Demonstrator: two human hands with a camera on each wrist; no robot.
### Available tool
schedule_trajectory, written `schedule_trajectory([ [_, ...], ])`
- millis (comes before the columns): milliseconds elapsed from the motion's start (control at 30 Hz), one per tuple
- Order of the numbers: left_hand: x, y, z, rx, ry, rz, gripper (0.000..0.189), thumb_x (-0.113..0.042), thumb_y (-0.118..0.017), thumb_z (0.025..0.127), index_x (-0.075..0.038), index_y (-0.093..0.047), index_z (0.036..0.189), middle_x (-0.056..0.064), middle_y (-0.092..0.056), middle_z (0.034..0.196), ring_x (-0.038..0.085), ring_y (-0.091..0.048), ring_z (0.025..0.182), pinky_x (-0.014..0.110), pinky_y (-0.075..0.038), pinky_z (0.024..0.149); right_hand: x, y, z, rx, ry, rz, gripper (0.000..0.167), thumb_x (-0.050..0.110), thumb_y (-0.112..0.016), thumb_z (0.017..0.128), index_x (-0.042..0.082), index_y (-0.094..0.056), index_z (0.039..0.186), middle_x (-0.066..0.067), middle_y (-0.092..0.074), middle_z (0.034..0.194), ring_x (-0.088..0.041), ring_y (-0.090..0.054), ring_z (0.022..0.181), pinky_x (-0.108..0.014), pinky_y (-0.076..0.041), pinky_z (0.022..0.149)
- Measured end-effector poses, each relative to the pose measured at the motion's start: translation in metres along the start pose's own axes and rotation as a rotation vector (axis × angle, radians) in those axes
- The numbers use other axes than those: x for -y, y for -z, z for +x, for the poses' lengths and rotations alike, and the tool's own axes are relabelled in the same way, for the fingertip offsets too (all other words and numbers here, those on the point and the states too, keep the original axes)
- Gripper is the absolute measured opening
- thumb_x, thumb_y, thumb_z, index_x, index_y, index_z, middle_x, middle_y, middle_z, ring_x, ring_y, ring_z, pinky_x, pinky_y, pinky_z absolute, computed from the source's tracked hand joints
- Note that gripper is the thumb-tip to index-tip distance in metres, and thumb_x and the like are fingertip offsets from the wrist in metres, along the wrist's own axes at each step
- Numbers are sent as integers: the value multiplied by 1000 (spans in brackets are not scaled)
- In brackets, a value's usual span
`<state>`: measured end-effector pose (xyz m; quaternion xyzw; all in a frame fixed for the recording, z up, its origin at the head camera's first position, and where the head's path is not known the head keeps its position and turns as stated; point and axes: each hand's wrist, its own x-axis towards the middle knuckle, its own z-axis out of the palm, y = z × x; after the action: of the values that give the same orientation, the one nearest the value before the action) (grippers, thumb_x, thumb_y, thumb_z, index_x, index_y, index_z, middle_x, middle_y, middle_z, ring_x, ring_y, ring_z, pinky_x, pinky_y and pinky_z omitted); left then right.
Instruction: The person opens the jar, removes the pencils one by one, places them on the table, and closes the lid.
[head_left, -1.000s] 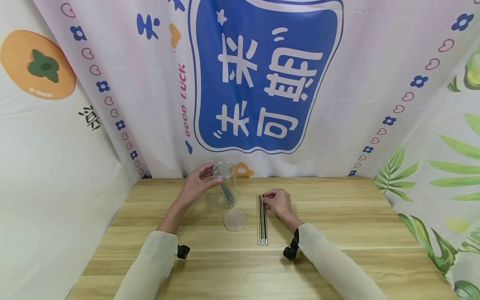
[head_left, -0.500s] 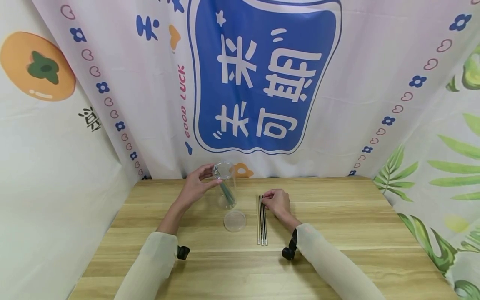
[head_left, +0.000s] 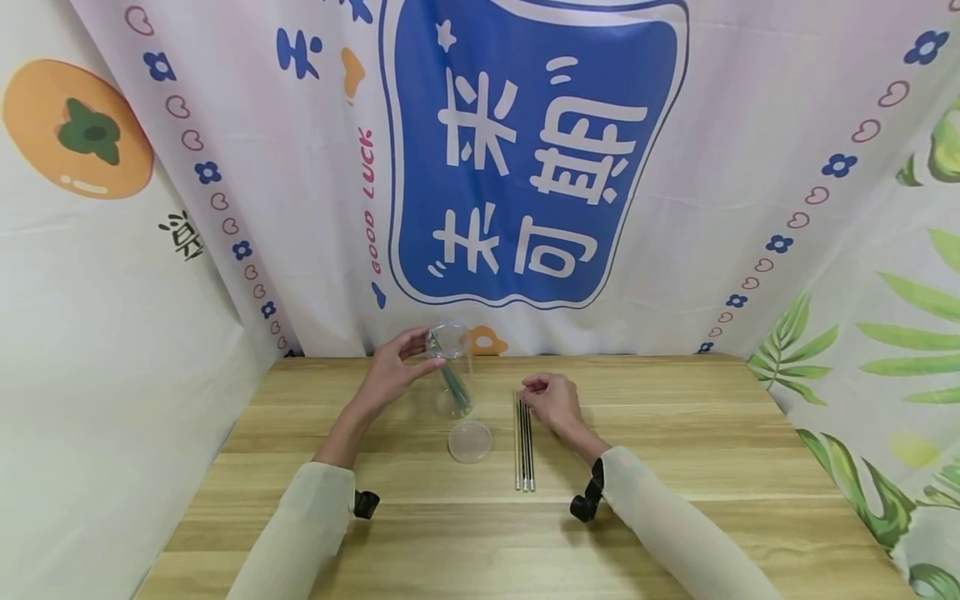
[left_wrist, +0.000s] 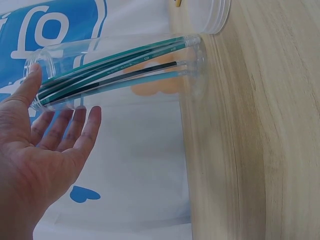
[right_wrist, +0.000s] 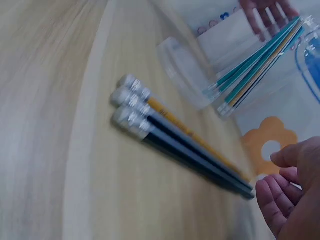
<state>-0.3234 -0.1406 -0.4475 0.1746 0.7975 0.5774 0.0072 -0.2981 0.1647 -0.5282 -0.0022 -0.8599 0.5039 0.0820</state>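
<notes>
My left hand [head_left: 392,371] holds a clear plastic jar [head_left: 467,375] near its open mouth, thumb on one side and fingers on the other. Inside lean several pencils [left_wrist: 120,67], mostly green, with a black one and a light blue one showing in the left wrist view. On the table lie three pencils [right_wrist: 187,152] side by side, one yellow and two dark, their eraser ends toward me. At their far ends is my right hand [head_left: 553,402]. Its thumb and fingers stand apart in the right wrist view, with nothing seen between them.
A round clear lid [head_left: 470,442] lies on the wooden table [head_left: 472,542] between the jar and the loose pencils. Behind the table's back edge hangs a printed cloth [head_left: 337,317]. More printed cloth hangs at both sides.
My right hand has shifted slightly up and away at the far ends of the loose pencils. The left hand, jar and lid stay where they were.
</notes>
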Motion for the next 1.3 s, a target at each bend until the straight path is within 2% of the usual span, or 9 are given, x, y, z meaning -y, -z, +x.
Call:
schedule_trajectory([
  [300,-2,-2,2,-5,23,14,70,-13,-81,96,-1,-48,156,24,-58,150,41,-54,142,54,-51,114,38,5,3,13,207,20,12,6,-82,91,4,-81,103,-7,-80,93,-19,-74,85,-25,-62,74],
  [433,-15,-3,-2,-1,30,18,67,-9,-80,96,3,-48,154,27,-58,149,44,-54,141,54,-50,115,54,9,7,39,292,33,13,4,-83,91,3,-81,104,-9,-81,97,-22,-76,87,-29,-65,78],
  [567,-31,-3,-11,6,19,16,65,-8,-80,96,6,-49,152,28,-58,148,45,-55,139,53,-51,114,67,13,9,88,320,49,13,7,-82,93,5,-81,106,-8,-81,100,-20,-76,90,-29,-65,79],
  [667,-35,-3,-14,4,9,18,66,-9,-80,96,6,-49,152,28,-58,147,45,-55,139,53,-52,113,76,15,11,121,342,60,14,8,-81,94,4,-80,108,-9,-81,104,-21,-77,91,-30,-65,80],
  [733,-33,-3,-13,0,4,23,66,-9,-80,96,6,-49,153,28,-58,147,45,-55,139,54,-52,113,83,16,13,138,368,74,15,8,-80,95,3,-80,110,-11,-80,105,-23,-77,93,-31,-66,81],
  [967,1,-1,1,-8,-8,21,72,-23,-86,92,-4,-53,153,20,-62,146,37,-59,137,49,-54,111,111,21,20,167,419,90,19,9,-78,97,0,-78,114,-13,-79,108,-24,-76,96,-32,-65,86],
  [1300,1,1,2,4,-5,16,72,-25,-86,92,-5,-54,152,17,-64,146,36,-59,137,48,-56,109,133,13,28,233,435,108,20,6,-77,98,-2,-77,116,-15,-78,112,-24,-75,100,-33,-64,92],
])
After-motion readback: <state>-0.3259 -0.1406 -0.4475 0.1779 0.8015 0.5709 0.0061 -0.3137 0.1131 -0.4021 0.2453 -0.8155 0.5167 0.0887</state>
